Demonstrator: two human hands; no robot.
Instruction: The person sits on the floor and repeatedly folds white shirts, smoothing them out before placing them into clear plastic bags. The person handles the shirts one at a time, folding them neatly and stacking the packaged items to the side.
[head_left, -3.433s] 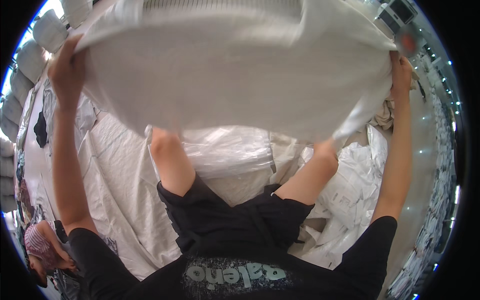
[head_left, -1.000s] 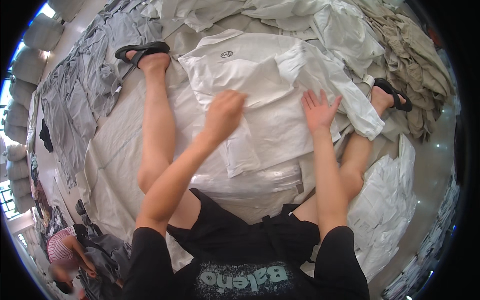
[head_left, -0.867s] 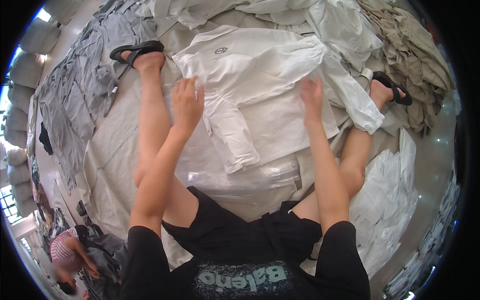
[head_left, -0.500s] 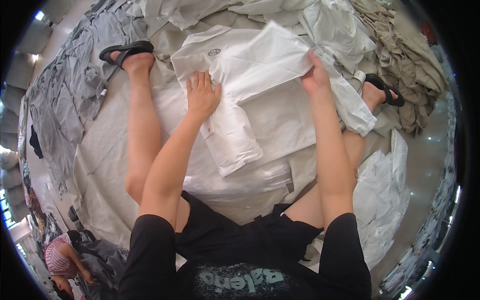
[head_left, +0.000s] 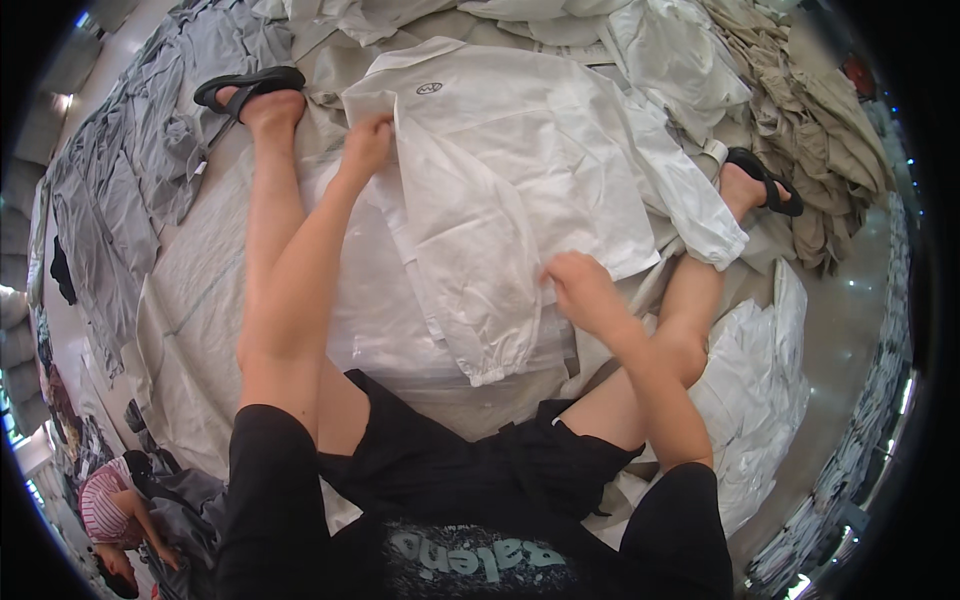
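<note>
A white long-sleeved jacket (head_left: 560,150) lies spread between my legs, its collar at the far end and a small round dark mark on its chest. The sleeve on the left side (head_left: 475,270) hangs down over the front, with its gathered cuff toward me. My left hand (head_left: 369,145) is closed on the fabric at the left shoulder edge. Low on the garment, my right hand (head_left: 585,290) is curled, its fingertips pinched at the edge of that sleeve near the hem. The other sleeve (head_left: 695,215) stretches out past my right shin.
Under the jacket is a stack in clear plastic (head_left: 370,300) on a beige cloth (head_left: 190,320). Grey garments (head_left: 130,160) are heaped at left, tan ones (head_left: 810,150) at far right, white bagged ones (head_left: 755,380) at near right. Another person (head_left: 110,510) bends at lower left.
My right hand has come down and toward me, and the lifted white fabric now lies flat. My left hand has moved up to the shoulder edge. The left sleeve has been straightened toward me.
</note>
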